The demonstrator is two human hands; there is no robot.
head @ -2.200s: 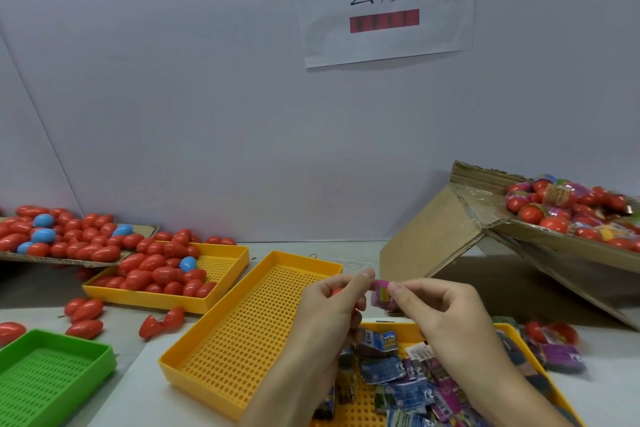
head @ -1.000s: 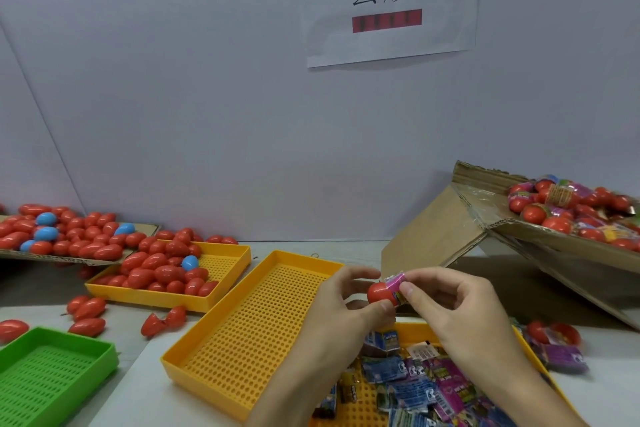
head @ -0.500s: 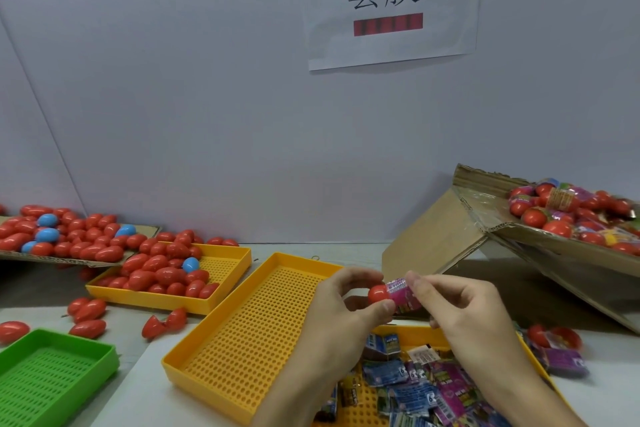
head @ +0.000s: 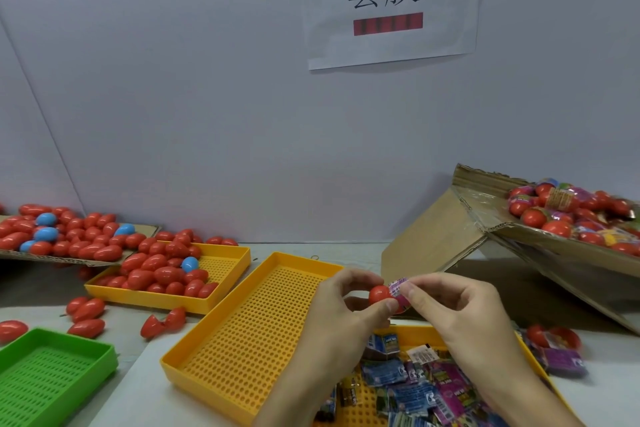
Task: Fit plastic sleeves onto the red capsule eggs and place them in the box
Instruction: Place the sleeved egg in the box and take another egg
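My left hand (head: 341,308) pinches a red capsule egg (head: 379,294) between thumb and fingers, above the yellow trays. A purple printed plastic sleeve (head: 398,291) covers the egg's right end, and my right hand (head: 453,308) pinches that sleeve. Loose sleeves (head: 415,388) lie piled in a yellow tray (head: 415,331) under my hands. The tilted cardboard box (head: 540,246) at the right holds several sleeved eggs (head: 568,215).
An empty perforated yellow tray (head: 249,329) sits left of my hands. Another yellow tray (head: 228,274) holds red eggs and a blue one. More eggs lie on cardboard (head: 145,229) at the far left. A green tray (head: 52,378) stands at the lower left. Two sleeved eggs (head: 554,343) lie by the box.
Earlier my hands held only a sleeve. The red egg then came into my left fingers, and the sleeve has slid onto its right end.
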